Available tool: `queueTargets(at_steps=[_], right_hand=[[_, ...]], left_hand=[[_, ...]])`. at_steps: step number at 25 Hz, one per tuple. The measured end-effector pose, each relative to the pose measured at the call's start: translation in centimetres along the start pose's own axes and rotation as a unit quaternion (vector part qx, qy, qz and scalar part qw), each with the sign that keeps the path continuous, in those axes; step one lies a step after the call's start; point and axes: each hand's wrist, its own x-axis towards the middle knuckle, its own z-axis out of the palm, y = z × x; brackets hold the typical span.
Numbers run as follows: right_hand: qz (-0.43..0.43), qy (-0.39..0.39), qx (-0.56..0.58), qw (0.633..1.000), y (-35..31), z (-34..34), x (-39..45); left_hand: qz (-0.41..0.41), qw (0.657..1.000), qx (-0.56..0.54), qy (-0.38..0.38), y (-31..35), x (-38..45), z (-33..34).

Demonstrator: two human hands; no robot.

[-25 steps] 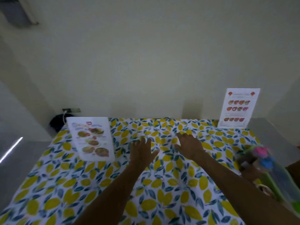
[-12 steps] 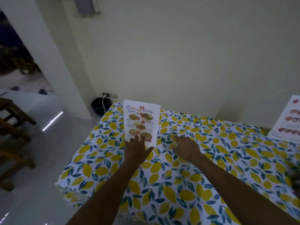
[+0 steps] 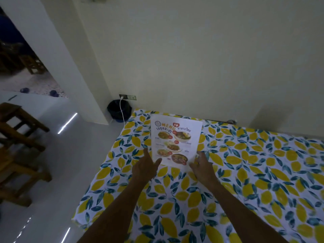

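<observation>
The menu card (image 3: pixel 176 139) is seen at the centre of the frame, on the cloth-covered worktop (image 3: pixel 254 181), close to that worktop's upper-left corner and to the wall (image 3: pixel 192 67) behind it. Its long axis runs almost straight up the frame, from the lower middle toward the wall. The short bottom edge is turned toward the person and the "MENU" heading is at the top, so the printed face is read upright from the camera. The card looks wider at the top than at the bottom, so it is judged to be standing, leaning back; this cannot be settled. The left grip (image 3: pixel 145 168) is placed at the card's lower-left corner, its fingers held straight up along the left long edge and its thumb spread across toward the bottom corner. The right grip (image 3: pixel 201 168) is set at the lower-right corner, its fingers laid beside the right long edge. Both grips are released, with nothing clasped; whether the card is actually touched cannot be told. The card lies directly between and just above the two grips, and neither is clearly nearer. The coming move is judged to turn on this flanking: the card can be closed on from both long edges near the bottom.
</observation>
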Motion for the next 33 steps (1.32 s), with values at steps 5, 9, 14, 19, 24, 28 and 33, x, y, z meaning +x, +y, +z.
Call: queueTargets(at_steps=[5,9,14,19,24,28,33], right_hand=[[0.001,0.097,0.036,0.995,1.0,2.4,1.7],[-0.035,0.108,-0.013,0.993,-0.3,2.6,3.8],[-0.098,0.120,-0.020,0.988,-4.9,3.9,8.7],[-0.139,0.137,-0.008,0.981,-10.6,6.5,14.7],[-0.097,0.175,-0.006,0.980,-14.7,9.2,20.8],[-0.073,0.222,-0.042,0.971,-16.9,10.3,24.4],[-0.071,0.224,-0.072,0.969,-17.6,12.1,27.6]], left_hand=[[0.053,0.992,-0.113,-0.026,-1.2,6.1,0.0],[0.086,0.984,-0.156,0.005,-1.2,9.0,-2.4],[0.102,0.975,-0.193,0.040,-1.7,13.5,-6.8],[0.167,0.974,-0.130,0.085,-3.1,21.9,-11.6],[0.230,0.956,-0.175,0.054,-4.3,30.0,-14.1],[0.247,0.953,-0.171,0.035,-4.5,34.9,-14.7],[0.243,0.956,-0.164,0.016,-5.8,39.5,-14.1]])
